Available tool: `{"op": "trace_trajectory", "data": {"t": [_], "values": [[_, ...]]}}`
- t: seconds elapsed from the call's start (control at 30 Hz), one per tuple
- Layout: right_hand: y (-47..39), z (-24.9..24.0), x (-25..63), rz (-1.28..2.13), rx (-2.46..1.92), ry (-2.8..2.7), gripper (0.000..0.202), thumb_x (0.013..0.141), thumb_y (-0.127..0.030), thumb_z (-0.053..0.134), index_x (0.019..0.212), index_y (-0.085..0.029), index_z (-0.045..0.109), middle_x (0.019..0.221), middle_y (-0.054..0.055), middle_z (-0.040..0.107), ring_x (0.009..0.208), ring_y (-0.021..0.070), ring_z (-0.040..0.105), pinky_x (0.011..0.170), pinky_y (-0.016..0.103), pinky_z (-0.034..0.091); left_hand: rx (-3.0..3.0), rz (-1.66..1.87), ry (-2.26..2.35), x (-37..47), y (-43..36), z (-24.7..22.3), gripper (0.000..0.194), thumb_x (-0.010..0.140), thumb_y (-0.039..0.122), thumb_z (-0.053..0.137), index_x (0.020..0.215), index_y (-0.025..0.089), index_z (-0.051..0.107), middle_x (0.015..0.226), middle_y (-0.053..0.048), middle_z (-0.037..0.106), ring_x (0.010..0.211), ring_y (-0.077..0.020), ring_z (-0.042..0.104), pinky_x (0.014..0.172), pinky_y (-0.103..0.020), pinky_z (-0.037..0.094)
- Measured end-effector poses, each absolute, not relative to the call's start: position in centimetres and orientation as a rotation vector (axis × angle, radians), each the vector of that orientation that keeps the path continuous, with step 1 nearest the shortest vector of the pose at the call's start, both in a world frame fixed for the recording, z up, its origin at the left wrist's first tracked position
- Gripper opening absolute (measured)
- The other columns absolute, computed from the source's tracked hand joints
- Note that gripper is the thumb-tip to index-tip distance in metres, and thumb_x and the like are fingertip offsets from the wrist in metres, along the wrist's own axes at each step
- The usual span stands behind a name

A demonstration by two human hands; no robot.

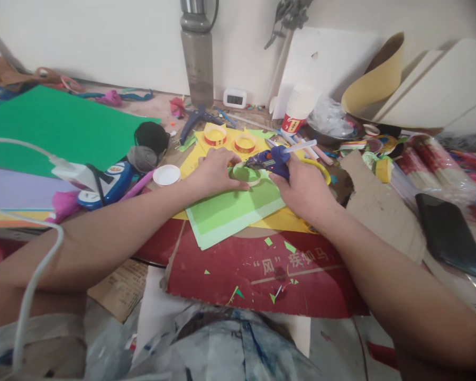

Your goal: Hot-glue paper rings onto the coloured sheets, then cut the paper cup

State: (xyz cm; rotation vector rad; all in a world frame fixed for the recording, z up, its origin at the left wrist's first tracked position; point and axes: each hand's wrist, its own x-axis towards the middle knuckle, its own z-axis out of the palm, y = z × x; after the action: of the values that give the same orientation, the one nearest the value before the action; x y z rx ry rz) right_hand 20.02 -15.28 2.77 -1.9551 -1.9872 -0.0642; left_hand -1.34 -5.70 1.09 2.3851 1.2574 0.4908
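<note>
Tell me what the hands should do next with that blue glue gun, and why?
I'd probably move the blue glue gun's nozzle slowly along the rim of the pale ring. The right hand already has the nozzle close to the ring, a glue stick pokes out the back, and the left hand holds the ring on the green paper.

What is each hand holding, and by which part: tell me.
The right hand grips the blue glue gun by its handle. The left hand holds the pale ring by the left side of its rim.
</note>
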Motion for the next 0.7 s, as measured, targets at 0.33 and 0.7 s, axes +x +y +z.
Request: {"op": "trace_trajectory", "data": {"t": [0.33,0.7], "values": [[-14.92,2.73,19.41,-0.013,-2.022,-1.989,0.046,0.099,-0.032,0.053,0.135,-0.006,0.063,0.107,0.024,0.076,0.099,0.0404,0.073,0.087,0.052,0.055,2.389,0.479,1.258,-1.31,-5.59,1.02,0.062,0.068,0.063,0.091,0.112,0.024,0.072,0.131,-0.012,0.07,0.13,-0.0373,0.059,0.109,-0.056,0.048],[-14.96,2.83,19.17,0.056,-1.948,-1.977,0.05,0.097,-0.034,0.053,0.138,-0.008,0.063,0.11,0.023,0.078,0.1,0.0395,0.074,0.086,0.049,0.056,2.385,0.457,1.28,-1.18,-5.54,1.06,0.064,0.067,0.063,0.092,0.113,0.024,0.071,0.13,-0.012,0.069,0.128,-0.0379,0.059,0.108,-0.055,0.049]]}}
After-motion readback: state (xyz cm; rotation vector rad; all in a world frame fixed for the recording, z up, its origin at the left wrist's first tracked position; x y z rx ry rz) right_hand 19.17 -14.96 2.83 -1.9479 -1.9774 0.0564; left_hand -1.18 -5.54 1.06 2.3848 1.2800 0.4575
